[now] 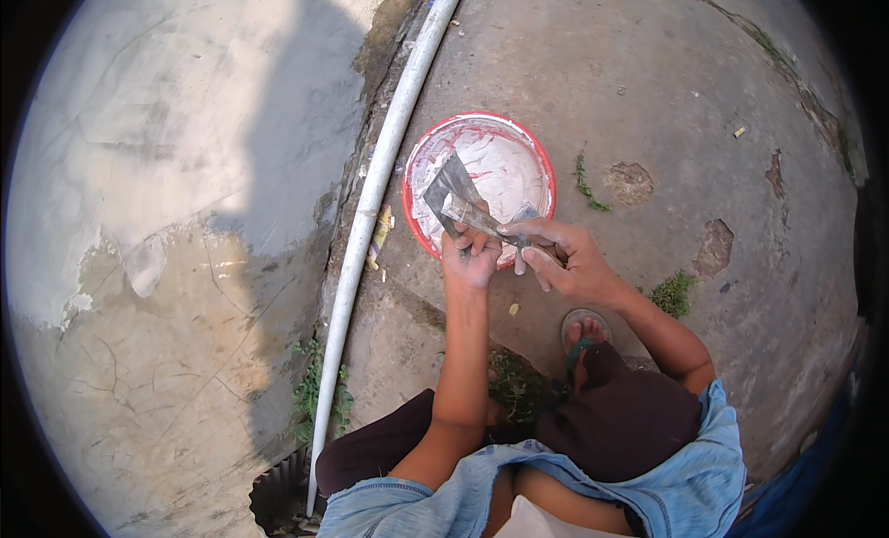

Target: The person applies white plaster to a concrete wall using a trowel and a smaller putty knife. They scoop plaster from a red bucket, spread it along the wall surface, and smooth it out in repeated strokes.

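Observation:
My left hand (472, 258) is closed around a wide, flat metal scraper (446, 184), its grey blade tilted up and away from me. From the right, my right hand (576, 260) grips a narrower putty knife (468, 212), whose smeared blade lies against or just over the wide scraper; exact contact is hard to tell. Both tools are above a round red-rimmed tub (548, 158) coated inside with white putty (505, 168). White residue marks my fingers. The handle of the wide scraper is mostly hidden by my left hand.
A long white pipe (375, 181) runs along the foot of a partly plastered wall (157, 168) on the left. The concrete ground (639, 103) has chipped hollows and small weeds (673, 294). My sandalled foot (585, 332) is close below the tub.

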Demonstrator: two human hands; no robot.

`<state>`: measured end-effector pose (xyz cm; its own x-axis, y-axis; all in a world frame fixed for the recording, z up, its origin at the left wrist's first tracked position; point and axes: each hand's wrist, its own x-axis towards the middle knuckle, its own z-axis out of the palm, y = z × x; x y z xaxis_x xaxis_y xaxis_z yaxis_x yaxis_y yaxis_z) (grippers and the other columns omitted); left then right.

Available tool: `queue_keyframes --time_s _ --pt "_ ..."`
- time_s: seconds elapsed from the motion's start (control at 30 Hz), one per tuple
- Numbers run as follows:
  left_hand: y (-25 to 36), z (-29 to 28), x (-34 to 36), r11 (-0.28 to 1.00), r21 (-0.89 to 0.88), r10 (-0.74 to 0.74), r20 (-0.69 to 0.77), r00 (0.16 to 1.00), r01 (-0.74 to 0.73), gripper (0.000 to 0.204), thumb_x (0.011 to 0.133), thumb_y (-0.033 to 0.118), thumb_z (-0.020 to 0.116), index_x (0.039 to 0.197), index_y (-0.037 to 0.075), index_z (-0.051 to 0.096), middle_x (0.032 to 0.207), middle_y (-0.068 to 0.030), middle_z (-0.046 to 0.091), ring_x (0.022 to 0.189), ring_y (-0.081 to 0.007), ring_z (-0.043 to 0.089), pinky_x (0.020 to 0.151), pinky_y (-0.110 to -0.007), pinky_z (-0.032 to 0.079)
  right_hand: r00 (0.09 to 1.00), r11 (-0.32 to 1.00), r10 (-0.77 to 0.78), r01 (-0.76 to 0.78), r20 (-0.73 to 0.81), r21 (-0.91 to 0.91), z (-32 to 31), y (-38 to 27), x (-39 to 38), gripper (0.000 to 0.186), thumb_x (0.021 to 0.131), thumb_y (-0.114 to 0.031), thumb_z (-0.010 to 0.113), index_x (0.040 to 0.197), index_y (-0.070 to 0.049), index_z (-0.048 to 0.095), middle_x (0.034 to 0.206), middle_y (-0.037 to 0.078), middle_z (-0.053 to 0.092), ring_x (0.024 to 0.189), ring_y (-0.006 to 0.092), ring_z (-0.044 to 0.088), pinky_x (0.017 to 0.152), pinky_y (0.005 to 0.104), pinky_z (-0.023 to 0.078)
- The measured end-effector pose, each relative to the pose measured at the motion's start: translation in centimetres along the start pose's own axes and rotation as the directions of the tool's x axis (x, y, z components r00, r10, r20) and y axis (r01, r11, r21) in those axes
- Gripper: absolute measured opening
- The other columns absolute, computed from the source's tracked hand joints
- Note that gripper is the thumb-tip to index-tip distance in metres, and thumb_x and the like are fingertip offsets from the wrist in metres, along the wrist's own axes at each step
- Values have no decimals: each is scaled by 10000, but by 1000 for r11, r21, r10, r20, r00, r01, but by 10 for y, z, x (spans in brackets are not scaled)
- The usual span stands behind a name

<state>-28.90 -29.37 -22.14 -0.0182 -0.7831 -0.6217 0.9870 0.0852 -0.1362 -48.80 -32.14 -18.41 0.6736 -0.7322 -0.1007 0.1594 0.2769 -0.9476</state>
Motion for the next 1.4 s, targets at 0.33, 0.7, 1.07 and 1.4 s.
queue_keyframes --time_s 0.33,0.7,1.07,1.4 --pt "-10 -2 0 975 209 64 55 996 -75 110 970 90 468 1019 -8 483 640 25 407 437 -56 301 377 -212 264 996 994 -89 87 -25 -69 9 1 4 344 902 -98 598 1240 -36 612 982 105 699 880 98 639 781 271 505" --pt "-2 10 -4 422 682 782 60 620 -597 244 1026 288 451 1001 51 502 772 -28 489 547 -99 400 433 -246 307 912 848 -377 268 -165 -457 1 10 -2 344 808 4 639 1140 -69 696 922 137 686 769 241 662 711 332 526" --pt "-19 14 -5 167 732 883 186 430 -660 557 1027 333 458 1401 -52 307 1326 -178 471 1144 -241 548 910 -356 490 855 820 -445 268 -268 -505 5 13 1 351 815 28 631 1152 -56 683 945 160 677 798 270 672 705 341 530" --pt "-3 6 -6 570 566 647 137 750 -596 342 1014 244 462 1205 -40 455 883 -69 572 656 -130 553 519 -269 427 959 990 -43 4 -279 -138 -5 7 -4 328 922 -49 587 1249 -38 604 902 81 662 728 125 619 632 250 483"
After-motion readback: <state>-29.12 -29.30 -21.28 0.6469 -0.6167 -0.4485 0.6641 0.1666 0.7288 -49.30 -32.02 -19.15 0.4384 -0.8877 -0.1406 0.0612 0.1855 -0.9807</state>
